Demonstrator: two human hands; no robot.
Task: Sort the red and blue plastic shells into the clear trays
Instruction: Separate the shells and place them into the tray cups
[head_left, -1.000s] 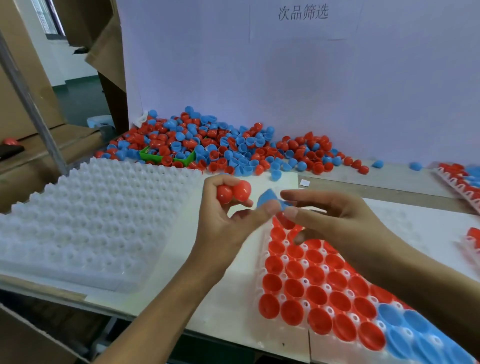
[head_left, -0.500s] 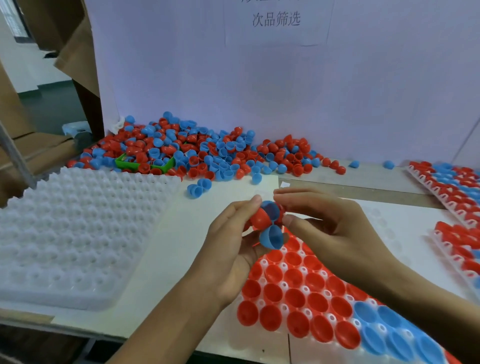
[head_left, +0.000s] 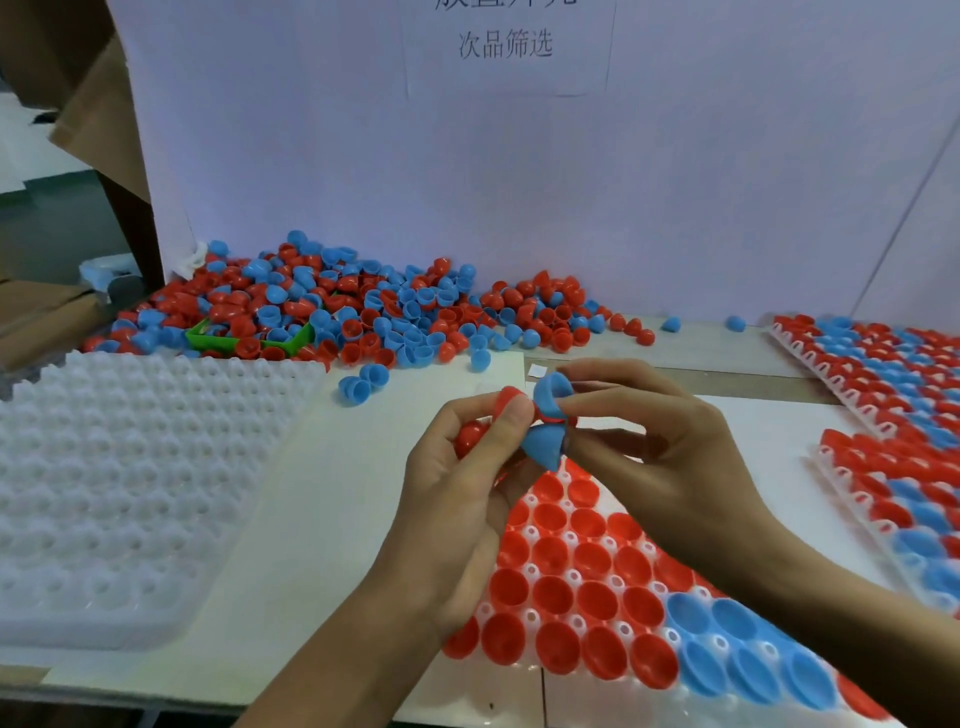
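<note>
The fingers (head_left: 511, 415) of the left hand (head_left: 462, 499) are closed on red shells (head_left: 470, 434); one shows in the curl of the palm and another peeks above the thumb, and how many more lie behind the fingers cannot be told. The right hand (head_left: 660, 457) pinches two blue shells (head_left: 545, 421) between thumb and forefingers, one cup above, one below, with a thin red rim between them that is hard to make out. The two hands meet at the fingertips, just above the far end of the part-filled tray (head_left: 571, 577).

That clear tray holds rows of red shells open side up, with blue ones at its near right; its far corner is hidden by the hands and its near edge runs out of view. To the left an empty clear tray (head_left: 119, 483) lies upside down, bumps up, cut off by the left edge. A bare strip of the table (head_left: 322, 519) separates the two trays and gives free room under the left forearm.

Beyond, the loose pile of shells (head_left: 363, 306) lies against the white backboard (head_left: 519, 182), half burying a green bin (head_left: 249, 340). Two blue strays (head_left: 363, 382) sit apart, near the pile's front. Filled trays (head_left: 883, 374) at the right are cut off by the frame.
</note>
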